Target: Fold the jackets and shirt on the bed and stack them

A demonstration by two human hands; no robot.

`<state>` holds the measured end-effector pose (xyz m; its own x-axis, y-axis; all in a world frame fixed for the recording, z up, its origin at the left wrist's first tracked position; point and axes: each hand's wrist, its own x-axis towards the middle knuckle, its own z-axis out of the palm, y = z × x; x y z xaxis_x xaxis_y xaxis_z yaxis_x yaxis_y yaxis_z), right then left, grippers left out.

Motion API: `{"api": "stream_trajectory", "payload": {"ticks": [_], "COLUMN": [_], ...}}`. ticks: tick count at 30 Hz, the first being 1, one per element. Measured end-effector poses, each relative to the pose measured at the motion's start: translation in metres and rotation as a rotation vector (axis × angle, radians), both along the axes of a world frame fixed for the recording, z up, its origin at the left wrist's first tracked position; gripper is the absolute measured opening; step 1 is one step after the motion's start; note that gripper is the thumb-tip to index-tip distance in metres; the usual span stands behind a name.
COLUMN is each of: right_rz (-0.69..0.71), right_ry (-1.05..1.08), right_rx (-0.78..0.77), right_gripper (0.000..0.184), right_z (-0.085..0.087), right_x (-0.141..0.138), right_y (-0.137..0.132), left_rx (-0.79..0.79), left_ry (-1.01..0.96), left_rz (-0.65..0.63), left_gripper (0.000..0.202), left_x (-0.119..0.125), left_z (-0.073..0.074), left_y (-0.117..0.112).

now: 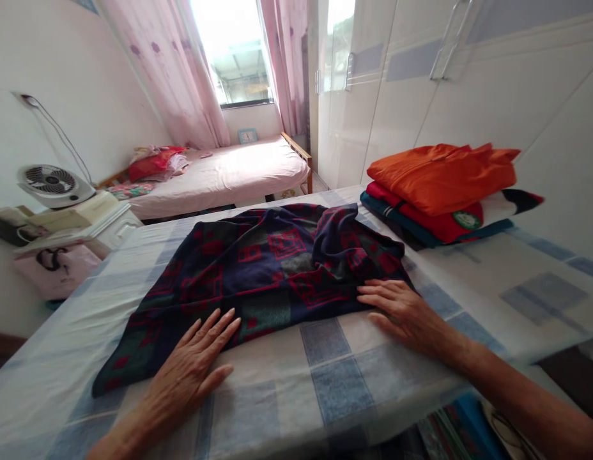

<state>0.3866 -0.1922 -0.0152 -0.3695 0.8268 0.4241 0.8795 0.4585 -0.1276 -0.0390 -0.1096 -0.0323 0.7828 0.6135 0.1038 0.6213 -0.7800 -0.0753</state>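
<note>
A dark navy cloth garment [248, 268] with red and green square patterns lies spread on the bed's checked sheet [325, 364]. Its near edge runs fairly straight, while folds bunch up towards its far right side. My left hand [198, 354] rests flat on the near left edge, fingers stretched out and thumb apart. On the near right edge lies my right hand [397, 313], also flat, its fingertips on the fabric. Neither hand grips the cloth.
At the right of the bed is a stack of folded clothes, with an orange garment [445, 172] on top. White wardrobes [411, 76] line the right wall. A second bed [229, 169] stands by the window. On the left, a fan [54, 182] sits above a pink bag [57, 268].
</note>
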Motion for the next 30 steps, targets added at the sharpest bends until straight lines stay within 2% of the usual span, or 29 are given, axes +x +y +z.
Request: {"api": "stream_trajectory", "payload": {"ticks": [3, 6, 8, 11, 13, 17, 21, 25, 28, 30], "right_rz": [-0.03, -0.058, -0.067, -0.074, -0.076, -0.075, -0.071, -0.064, -0.055, -0.058], "right_ry": [0.086, 0.131, 0.143, 0.154, 0.159, 0.182, 0.23, 0.26, 0.264, 0.271], "right_rx": [0.016, 0.057, 0.066, 0.058, 0.041, 0.03, 0.031, 0.055, 0.058, 0.059], "right_gripper": [0.017, 0.015, 0.013, 0.013, 0.013, 0.014, 0.016, 0.018, 0.018, 0.018], "right_z": [-0.003, -0.005, -0.006, -0.007, -0.009, -0.012, -0.012, -0.009, -0.009, -0.01], "right_x": [0.002, 0.003, 0.002, 0.001, 0.002, 0.005, 0.005, 0.003, 0.002, 0.002], "right_y": [0.001, 0.004, 0.005, 0.005, 0.005, 0.004, 0.005, 0.007, 0.007, 0.007], "left_rx": [-0.121, -0.249, -0.324, -0.47, -0.5, -0.455, -0.326, -0.242, -0.265, -0.284], "left_ry": [-0.058, -0.252, -0.411, -0.552, -0.572, -0.557, -0.52, -0.447, -0.394, -0.405], "left_rz": [0.076, 0.187, 0.206, 0.123, 0.106, 0.114, 0.161, 0.163, 0.178, 0.191], "left_gripper": [0.058, 0.038, 0.036, 0.038, 0.041, 0.04, 0.05, 0.057, 0.041, 0.03], "left_x": [-0.003, 0.014, 0.043, 0.107, 0.156, 0.249, 0.321, 0.366, 0.381, 0.381], "left_z": [0.007, 0.031, 0.049, 0.065, 0.068, 0.068, 0.073, 0.069, 0.062, 0.062], "left_y": [0.01, 0.025, 0.04, 0.074, 0.101, 0.149, 0.165, 0.159, 0.158, 0.161]}}
